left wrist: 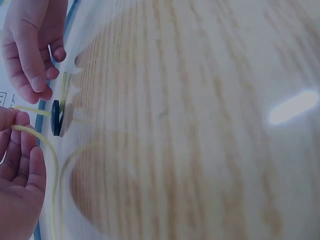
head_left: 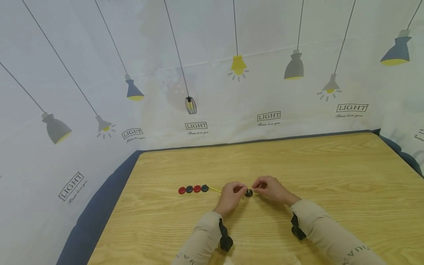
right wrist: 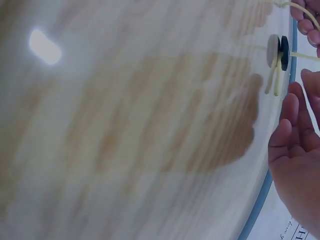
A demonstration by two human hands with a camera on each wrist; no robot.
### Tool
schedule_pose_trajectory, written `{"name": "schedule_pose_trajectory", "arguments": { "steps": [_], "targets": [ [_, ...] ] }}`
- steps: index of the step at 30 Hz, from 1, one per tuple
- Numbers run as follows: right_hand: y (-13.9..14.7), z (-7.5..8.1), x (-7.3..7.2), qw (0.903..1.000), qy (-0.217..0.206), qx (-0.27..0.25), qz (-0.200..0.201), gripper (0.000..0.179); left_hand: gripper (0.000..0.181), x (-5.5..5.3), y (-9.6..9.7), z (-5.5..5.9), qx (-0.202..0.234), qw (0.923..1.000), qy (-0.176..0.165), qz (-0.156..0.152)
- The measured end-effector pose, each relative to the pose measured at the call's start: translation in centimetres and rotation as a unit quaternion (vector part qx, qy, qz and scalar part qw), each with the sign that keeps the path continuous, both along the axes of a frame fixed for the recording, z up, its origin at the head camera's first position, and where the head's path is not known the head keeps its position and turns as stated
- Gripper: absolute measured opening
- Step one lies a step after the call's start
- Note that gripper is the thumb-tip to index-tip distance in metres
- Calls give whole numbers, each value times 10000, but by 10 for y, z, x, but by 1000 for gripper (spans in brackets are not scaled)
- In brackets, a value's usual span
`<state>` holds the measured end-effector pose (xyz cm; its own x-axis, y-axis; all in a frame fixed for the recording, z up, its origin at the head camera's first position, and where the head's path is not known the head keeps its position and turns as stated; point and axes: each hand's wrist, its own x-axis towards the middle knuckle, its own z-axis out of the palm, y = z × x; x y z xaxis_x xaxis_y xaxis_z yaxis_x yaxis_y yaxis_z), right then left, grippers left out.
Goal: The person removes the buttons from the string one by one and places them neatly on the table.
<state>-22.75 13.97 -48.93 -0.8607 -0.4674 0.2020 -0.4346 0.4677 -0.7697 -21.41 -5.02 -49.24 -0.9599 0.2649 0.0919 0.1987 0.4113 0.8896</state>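
Note:
In the head view, my left hand [head_left: 230,197] is just left of a black button-like disc [head_left: 248,193]. The left wrist view shows its thumb and fingertips pinching a thin yellow cord [left wrist: 52,155], which loops away below the fingers. Cord passes through the disc [left wrist: 56,118], which appears edge-on here, and a short end sticks out towards my right hand [left wrist: 35,50]. That hand [head_left: 271,188] hovers on the disc's right side. Its fingers [right wrist: 290,107] are loosely bent beside the cord end [right wrist: 277,85], with nothing seen between them.
Left of the hands, a row of red and dark discs [head_left: 197,188] lies on the wooden table [head_left: 159,228], the yellow cord running from its right end. Behind the table's far edge hangs a white cloth [head_left: 225,95] printed with lamps. Each wrist wears a black camera mount [head_left: 226,239].

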Motion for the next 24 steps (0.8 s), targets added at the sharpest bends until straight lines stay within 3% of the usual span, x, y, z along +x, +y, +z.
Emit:
{"name": "schedule_pose_trajectory", "arguments": {
  "steps": [11,24],
  "targets": [
    [-5,-3,-2,9987,-363,347,80,9,15,-2,1,2,205,9996,-51,190],
    [-9,-1,-1,9982,-253,538,31,5,15,-2,2,1,405,9987,-104,297]
  ]
}}
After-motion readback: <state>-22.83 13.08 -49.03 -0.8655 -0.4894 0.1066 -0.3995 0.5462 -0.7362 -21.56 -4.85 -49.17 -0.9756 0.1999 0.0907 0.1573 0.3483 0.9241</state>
